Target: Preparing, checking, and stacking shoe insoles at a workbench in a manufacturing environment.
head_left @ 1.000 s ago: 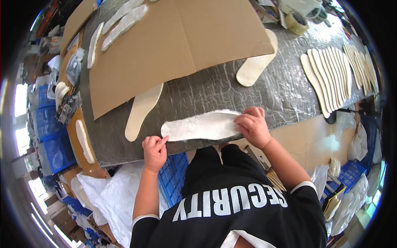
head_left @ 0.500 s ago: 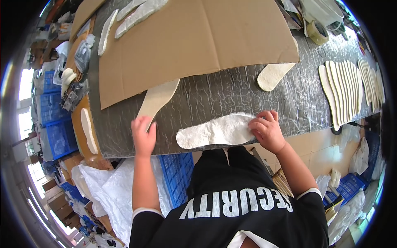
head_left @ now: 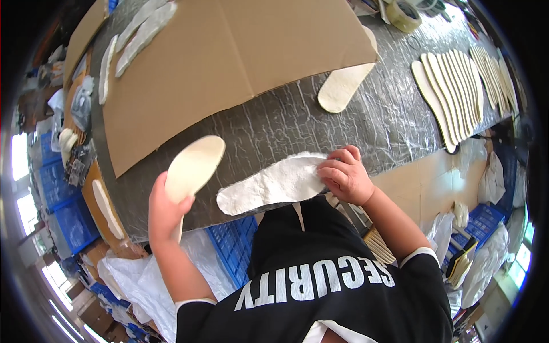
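Observation:
My left hand (head_left: 167, 210) is closed around the heel part of a smooth cream insole (head_left: 197, 164), raised at the table's front left with its wide end tilted up and away. A fluffy white insole (head_left: 271, 186) lies flat near the table's front edge, its narrow end to the left. At its wide right end, my right hand (head_left: 347, 177) has its fingers curled and pinched on the rim. The fingertips there are partly hidden.
A large cardboard sheet (head_left: 217, 63) covers the back of the dark table (head_left: 257, 128). Another cream insole (head_left: 341, 88) sticks out from under its right edge. Rows of insoles (head_left: 452, 94) and a tape roll (head_left: 404, 15) are at the right; fluffy white pieces (head_left: 146, 41) lie far left.
My left hand has drawn the cream insole out from under the cardboard and lifted it toward me. My right hand stays at the fluffy insole's end. The whole view has shifted.

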A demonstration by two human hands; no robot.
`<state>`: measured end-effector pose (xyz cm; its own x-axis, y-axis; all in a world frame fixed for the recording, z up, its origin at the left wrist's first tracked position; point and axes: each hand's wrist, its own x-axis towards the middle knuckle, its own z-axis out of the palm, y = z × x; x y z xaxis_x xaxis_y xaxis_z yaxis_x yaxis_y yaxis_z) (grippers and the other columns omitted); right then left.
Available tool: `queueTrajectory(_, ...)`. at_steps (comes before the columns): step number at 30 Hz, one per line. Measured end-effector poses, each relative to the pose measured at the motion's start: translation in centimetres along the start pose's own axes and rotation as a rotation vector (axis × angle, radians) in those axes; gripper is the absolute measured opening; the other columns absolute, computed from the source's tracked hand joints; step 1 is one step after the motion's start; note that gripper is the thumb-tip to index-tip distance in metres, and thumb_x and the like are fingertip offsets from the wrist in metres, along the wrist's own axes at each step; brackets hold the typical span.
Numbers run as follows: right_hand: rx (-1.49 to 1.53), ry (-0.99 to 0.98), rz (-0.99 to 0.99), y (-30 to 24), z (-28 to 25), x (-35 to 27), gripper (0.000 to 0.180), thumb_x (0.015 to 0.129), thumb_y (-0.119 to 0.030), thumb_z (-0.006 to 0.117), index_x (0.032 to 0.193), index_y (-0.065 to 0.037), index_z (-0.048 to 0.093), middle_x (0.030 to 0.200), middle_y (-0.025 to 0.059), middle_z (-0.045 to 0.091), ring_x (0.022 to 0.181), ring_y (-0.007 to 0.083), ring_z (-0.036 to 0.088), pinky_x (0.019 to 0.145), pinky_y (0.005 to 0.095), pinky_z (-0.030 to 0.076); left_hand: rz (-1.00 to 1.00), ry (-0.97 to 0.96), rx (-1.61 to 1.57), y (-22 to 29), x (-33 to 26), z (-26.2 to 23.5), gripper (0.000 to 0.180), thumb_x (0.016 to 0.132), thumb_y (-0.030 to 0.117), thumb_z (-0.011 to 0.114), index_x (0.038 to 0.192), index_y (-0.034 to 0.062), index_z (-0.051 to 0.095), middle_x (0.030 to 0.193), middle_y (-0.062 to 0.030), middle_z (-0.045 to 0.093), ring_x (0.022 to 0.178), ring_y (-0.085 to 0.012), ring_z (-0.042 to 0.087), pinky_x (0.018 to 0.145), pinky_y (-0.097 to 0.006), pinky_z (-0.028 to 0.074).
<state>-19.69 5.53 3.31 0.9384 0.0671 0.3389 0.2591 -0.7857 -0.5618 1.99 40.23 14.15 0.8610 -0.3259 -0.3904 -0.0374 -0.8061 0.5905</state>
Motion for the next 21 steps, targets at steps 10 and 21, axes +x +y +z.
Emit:
queueTrajectory(10,0.155,-0.030,0.043,0.3,-0.1,0.2,0.048,0.065,-0.005,0.074,0.109,-0.016,0.057,0.101,0.0025,0.057,0.097,0.0229,0.058,0.094,0.0463,0.036,0.055,-0.949,-0.935,4.4,-0.4,8.1,0.097,0.063,0.031,0.084,0.139,-0.0091,0.038,0.129,-0.0156,0.055,0.118,-0.0201,0.055,0.103,-0.031,0.040)
queueTrajectory(21,0.005,0.067,0.204,1.8,-2.1,-2.6,0.035,0.067,-0.005,0.067,0.100,-0.015,0.062,0.110,0.0016,0.061,0.106,0.0248,0.057,0.095,0.0438,0.036,-0.120,-0.830,-0.760,2.9,-0.4,9.1,0.109,0.060,0.057,0.077,0.139,-0.0077,0.039,0.105,-0.0169,0.060,0.067,-0.0039,0.050,0.065,-0.016,0.042)
